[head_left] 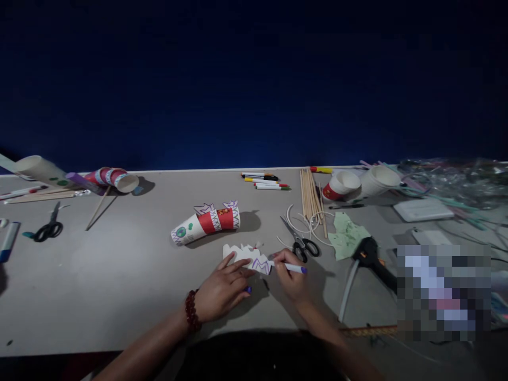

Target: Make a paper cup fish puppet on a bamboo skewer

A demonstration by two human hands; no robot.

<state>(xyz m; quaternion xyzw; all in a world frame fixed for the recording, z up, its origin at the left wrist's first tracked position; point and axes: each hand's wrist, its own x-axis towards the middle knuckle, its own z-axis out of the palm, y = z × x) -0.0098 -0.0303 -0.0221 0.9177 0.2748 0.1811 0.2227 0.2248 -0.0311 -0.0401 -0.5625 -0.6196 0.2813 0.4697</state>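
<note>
My left hand [224, 286] lies with its fingers spread over a white paper cutout [240, 255] with a jagged edge, pressing it to the table. A small purple cap [248, 289] shows beside that hand's fingers. In my right hand [291, 278] is a white marker [294, 268] with a purple end, its tip at the cutout's right part, where purple zigzag lines show. Behind the cutout, joined paper cups [214, 222] in red and white lie on their side, with purple-edged paper pieces along the top. Black-handled scissors [302, 246] rest right of my right hand.
Several markers [265, 181] and wooden sticks [307, 193] lie at the back. To the right are paper cups [342, 185], torn green paper [347, 235] and a black glue gun [371, 259]. At left lie another cup figure [113, 177] and scissors [50, 228].
</note>
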